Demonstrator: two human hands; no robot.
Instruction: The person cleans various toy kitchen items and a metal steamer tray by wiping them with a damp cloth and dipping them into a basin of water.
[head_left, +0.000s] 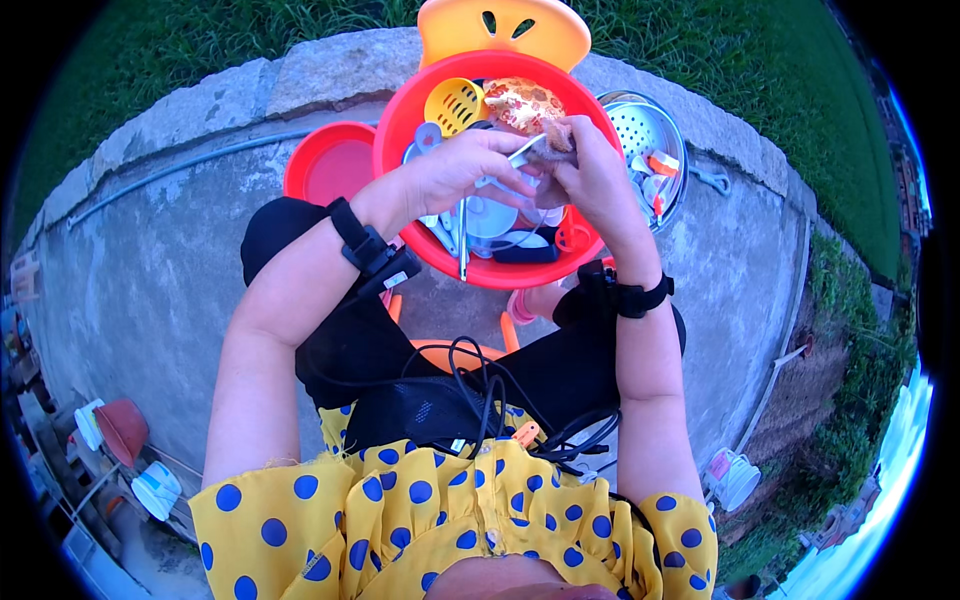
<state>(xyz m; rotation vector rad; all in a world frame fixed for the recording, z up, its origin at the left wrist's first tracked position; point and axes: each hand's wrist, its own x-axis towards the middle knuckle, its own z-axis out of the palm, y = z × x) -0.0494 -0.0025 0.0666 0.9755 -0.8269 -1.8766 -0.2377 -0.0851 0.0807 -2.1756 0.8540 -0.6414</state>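
Observation:
Above a large red plastic basin (390, 142), my left hand (465, 169) grips a slim white utensil (527, 150), its far end reaching my right hand. A crumpled brownish cloth (556, 141) is bunched in my right hand (592, 169), against that end. Under my hands the basin holds a yellow slotted cup (454, 106), a patterned orange-and-white cloth item (525, 103), a pale round lid or dish (487, 217) and a dark-handled piece (525, 253). A thin metal utensil (463, 244) leans over the near rim. My fingers hide part of the contents.
A smaller red basin (330, 161) stands left of the large one. To the right, metal bowls with a perforated colander (634, 131) hold small utensils. An orange plastic chair (510, 30) is beyond the basin. Stone edging (337, 71) borders the grass; black cables (480, 375) lie across my lap.

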